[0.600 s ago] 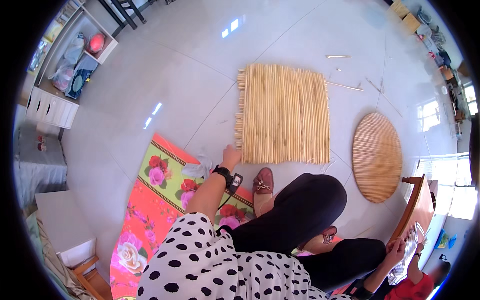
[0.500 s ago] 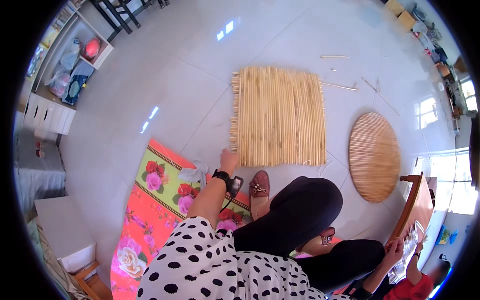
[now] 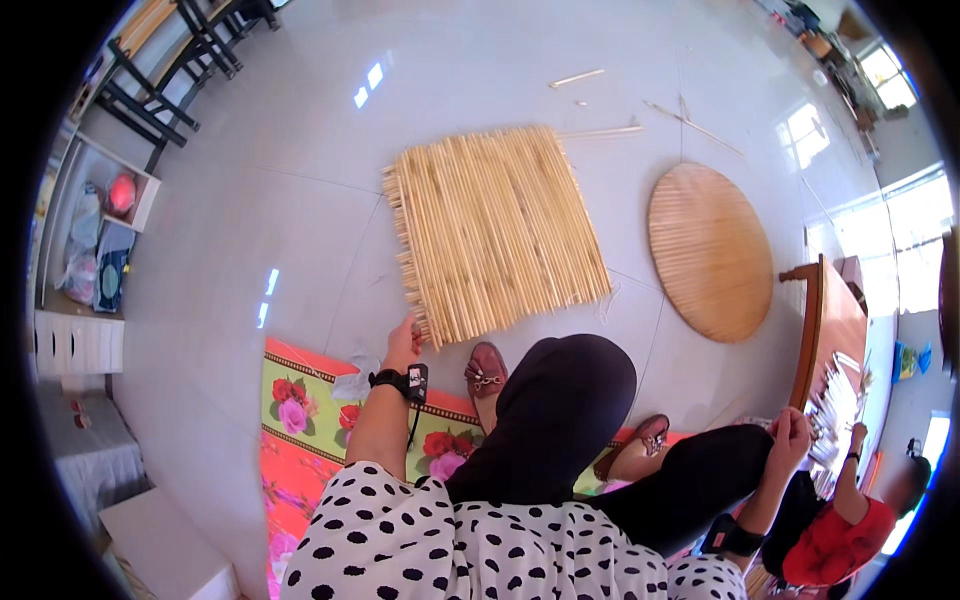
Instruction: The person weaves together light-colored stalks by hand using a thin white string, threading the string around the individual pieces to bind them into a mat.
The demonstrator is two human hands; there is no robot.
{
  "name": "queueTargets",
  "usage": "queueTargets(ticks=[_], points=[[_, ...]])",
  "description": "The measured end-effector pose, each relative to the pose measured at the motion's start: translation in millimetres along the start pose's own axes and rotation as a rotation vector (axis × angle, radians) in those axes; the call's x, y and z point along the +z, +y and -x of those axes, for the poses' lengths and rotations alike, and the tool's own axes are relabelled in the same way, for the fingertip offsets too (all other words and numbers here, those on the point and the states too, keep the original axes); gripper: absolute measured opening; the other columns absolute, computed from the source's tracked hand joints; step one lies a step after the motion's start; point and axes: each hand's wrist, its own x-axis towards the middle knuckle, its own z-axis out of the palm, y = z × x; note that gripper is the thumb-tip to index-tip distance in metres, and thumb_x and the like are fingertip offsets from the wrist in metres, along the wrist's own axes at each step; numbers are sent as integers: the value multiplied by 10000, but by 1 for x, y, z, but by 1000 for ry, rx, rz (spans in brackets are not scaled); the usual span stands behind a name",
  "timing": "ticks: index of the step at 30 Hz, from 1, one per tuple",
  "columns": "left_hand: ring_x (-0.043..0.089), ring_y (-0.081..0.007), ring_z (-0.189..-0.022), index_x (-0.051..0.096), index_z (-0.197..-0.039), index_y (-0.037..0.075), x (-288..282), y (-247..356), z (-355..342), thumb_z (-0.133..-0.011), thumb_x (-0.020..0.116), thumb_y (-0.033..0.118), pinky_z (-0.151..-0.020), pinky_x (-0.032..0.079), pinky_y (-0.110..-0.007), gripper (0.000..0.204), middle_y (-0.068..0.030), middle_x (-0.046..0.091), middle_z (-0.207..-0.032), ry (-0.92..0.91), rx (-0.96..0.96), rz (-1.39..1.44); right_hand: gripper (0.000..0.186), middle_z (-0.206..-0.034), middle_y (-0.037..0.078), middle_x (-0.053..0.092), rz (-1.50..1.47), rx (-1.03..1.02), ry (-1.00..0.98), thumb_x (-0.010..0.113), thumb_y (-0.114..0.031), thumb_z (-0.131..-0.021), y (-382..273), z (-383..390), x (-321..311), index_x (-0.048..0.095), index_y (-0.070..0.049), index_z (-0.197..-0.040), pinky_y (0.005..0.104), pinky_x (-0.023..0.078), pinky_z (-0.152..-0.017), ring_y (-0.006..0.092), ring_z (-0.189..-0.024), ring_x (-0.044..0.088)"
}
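A square mat of pale, straight reed stalks [image 3: 500, 235] lies on the floor in front of me, its left ends uneven. My left hand [image 3: 404, 340] is closed at the mat's near left corner, the fingertips against the stalk ends. Loose pale strands [image 3: 608, 300] trail from the near right corner. Off to the right, beside my knee, my right hand [image 3: 790, 440] is raised with its fingers pinched together. Whatever it may hold is too small to make out.
A round, ribbed mat [image 3: 710, 255] lies to the right, beyond it a wooden table [image 3: 828, 330] heaped with thin sticks. A person in red [image 3: 838, 535] works there. Loose stalks [image 3: 690, 125] lie farther off. Flowered cloth [image 3: 310, 400] is under my feet; shelves [image 3: 135, 190] stand left.
The view has turned and shifted, so the mats and furniture appear tilted and farther left. My left hand stays at the mat's corner. My right hand has risen slightly in the picture.
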Motion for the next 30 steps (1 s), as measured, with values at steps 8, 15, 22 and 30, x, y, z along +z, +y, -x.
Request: queueTargets(ticks=[8,15,22,30], points=[[606,-149,-632,604,-1040,79,38,10,35,-883,647,369,-504,453,-266,333,-30,655,-842,-138,53,208,122,-671,-3,536,-22,35,51,553,-96,-940,1,9,-4,605,9,-905,195,405,-563,61,-598,505],[665,-225,-845,548,-1164,-13,3,14,-22,-914,584,218,-687,556,-352,342,-125,658,-1014,-485,176,185,131,-666,3,546,-43,11,103,562,-94,-931,-2,11,-1,616,24,-912,194,395,-557,65,-593,510],[670,-219,-813,537,-1159,-4,48,72,73,-898,585,172,-624,560,-312,318,-102,660,-995,-486,237,209,118,-666,2,559,-104,55,201,587,-92,-914,4,21,2,628,17,-900,195,406,-547,62,-585,519],[653,-269,-931,464,-1264,-18,74,93,150,-875,582,111,-764,563,-382,426,-135,615,-1125,-510,489,62,114,-626,-5,563,-138,47,300,579,-84,-907,-4,26,1,633,8,-869,195,410,-522,52,-558,522]])
